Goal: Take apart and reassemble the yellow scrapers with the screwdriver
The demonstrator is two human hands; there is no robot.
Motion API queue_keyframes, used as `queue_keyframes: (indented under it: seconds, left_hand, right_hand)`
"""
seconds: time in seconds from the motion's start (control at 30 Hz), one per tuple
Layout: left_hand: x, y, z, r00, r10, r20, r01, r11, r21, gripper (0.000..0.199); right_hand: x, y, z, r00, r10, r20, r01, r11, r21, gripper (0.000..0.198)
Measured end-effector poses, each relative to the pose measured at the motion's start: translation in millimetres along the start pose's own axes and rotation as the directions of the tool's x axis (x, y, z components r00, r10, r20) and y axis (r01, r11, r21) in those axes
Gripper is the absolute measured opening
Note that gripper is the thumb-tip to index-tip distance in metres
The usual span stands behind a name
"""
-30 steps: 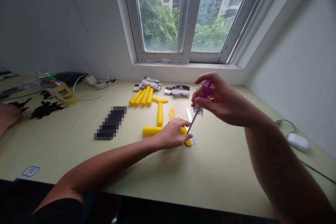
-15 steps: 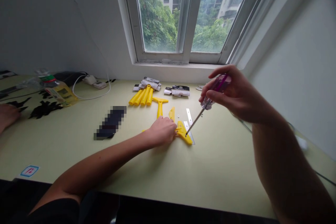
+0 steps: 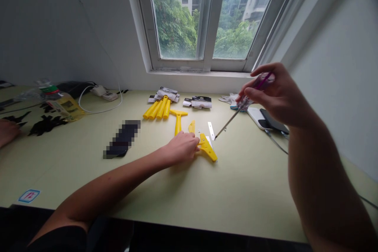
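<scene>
My left hand [image 3: 184,147] is closed round the handle of a yellow scraper [image 3: 208,148], whose wide head points right and down, with a blade edge showing beneath it. In my right hand [image 3: 270,90] is a screwdriver [image 3: 251,92] with a clear and purple handle. Its shaft slants down to the left, and the tip is just right of the scraper head, apart from it. Beyond lie a metal blade [image 3: 211,130], a loose yellow head plate [image 3: 191,126], small screws or nuts [image 3: 199,130] and another yellow scraper body [image 3: 178,122].
Several yellow handles [image 3: 158,108] lie at the back by black-and-white packaging [image 3: 197,102]. A pixelated dark object [image 3: 122,138] is left of my hand. Phones with a cable [image 3: 267,120] lie right. Farther left are a bottle [image 3: 63,102], black scraps [image 3: 47,124] and another person's hand [image 3: 8,132].
My right hand has lifted the screwdriver off the scraper head and moved it up and right. My left hand still holds the scraper in nearly the same place.
</scene>
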State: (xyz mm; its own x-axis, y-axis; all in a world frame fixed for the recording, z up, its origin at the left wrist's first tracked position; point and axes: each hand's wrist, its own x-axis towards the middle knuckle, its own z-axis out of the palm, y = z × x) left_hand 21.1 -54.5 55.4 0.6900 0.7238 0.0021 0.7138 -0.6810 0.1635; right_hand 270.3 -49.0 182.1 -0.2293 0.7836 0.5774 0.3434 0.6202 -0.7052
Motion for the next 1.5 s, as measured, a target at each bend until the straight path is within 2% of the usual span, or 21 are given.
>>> queue_keyframes:
  seconds: [0.3,0.43,0.57,1.0,1.27,1.5]
  left_hand:
    - [0.5,-2.3,-3.4,1.0,0.016,-0.021,-0.017,0.998,-0.057,0.022]
    - [0.9,-3.5,-2.6,0.998,0.045,-0.032,-0.047,0.997,-0.062,0.021]
    - [-0.2,-2.7,1.4,0.996,0.084,-0.036,-0.085,0.996,-0.04,0.024]
    - [-1.5,1.1,5.4,0.998,0.064,0.024,-0.062,0.995,-0.08,0.021]
    - [-2.5,3.7,5.8,0.998,0.054,0.034,-0.05,0.993,-0.102,0.022]
    - [-2.1,4.0,4.2,0.997,0.049,0.051,-0.042,0.992,-0.119,0.023]
  right_hand:
    - [13.4,38.7,-5.7,0.993,0.097,-0.069,-0.104,0.989,-0.107,0.04]
    - [13.4,36.6,-6.4,0.992,0.121,-0.04,-0.122,0.992,-0.02,0.037]
    - [12.7,33.4,-5.5,0.993,0.104,-0.052,-0.105,0.994,-0.015,0.037]
    - [13.9,41.8,-2.1,0.98,0.053,-0.192,-0.101,0.964,-0.247,0.034]
    - [15.3,61.4,1.1,0.977,0.036,-0.21,-0.133,0.873,-0.47,0.035]
    - [15.1,60.2,4.5,0.982,0.005,-0.187,-0.094,0.879,-0.467,0.033]
